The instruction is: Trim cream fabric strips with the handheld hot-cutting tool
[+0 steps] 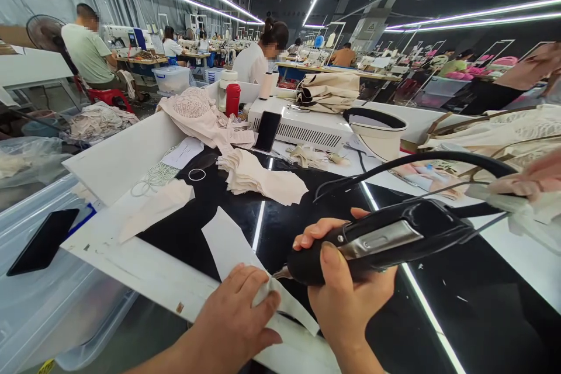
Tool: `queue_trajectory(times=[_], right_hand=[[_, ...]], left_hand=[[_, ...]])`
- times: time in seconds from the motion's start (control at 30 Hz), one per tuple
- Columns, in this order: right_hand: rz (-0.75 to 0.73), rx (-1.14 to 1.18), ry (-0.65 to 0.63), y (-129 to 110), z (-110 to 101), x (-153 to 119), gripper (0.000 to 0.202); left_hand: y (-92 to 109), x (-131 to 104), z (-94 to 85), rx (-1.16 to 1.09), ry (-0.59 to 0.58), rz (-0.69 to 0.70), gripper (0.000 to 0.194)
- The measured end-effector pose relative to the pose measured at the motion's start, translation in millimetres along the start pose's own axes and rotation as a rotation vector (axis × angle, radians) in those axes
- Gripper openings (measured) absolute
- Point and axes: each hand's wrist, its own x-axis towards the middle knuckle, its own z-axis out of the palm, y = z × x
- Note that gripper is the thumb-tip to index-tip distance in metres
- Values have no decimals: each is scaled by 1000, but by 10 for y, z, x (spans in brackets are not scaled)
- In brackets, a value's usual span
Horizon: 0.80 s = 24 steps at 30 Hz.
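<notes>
My right hand is wrapped round a black corded hand tool with a silver plate on its side. The tool's narrow metal tip points left and meets a white curved piece near its middle. My left hand presses on that piece just left of the tip, fingers bent and close together. Under the piece lies a glossy black panel, and its lower end reaches over the white table edge.
Beige fabric pieces are stacked behind the white piece. Further back are a phone, a red bottle and a white box. At right, another person's hand is near the cord. Clear plastic bins stand left.
</notes>
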Motion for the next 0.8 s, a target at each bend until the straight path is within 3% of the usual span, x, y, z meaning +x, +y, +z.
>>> queue_trajectory(times=[0.27, 0.43, 0.53, 0.67, 0.8], right_hand=[[-2, 4, -19, 55, 14, -6, 40], [2, 21, 7, -17, 7, 67, 41], [11, 20, 39, -133, -15, 108, 41], [45, 30, 57, -297, -82, 82, 41], [43, 22, 47, -380, -164, -13, 40]], left_hand=[[14, 19, -2, 7, 2, 13, 55], [-62, 41, -151, -38, -43, 24, 29], [-188, 63, -221, -61, -101, 50, 39], [-304, 119, -196, 74, -185, 65, 37], [-272, 172, -92, 236, -124, 47, 42]])
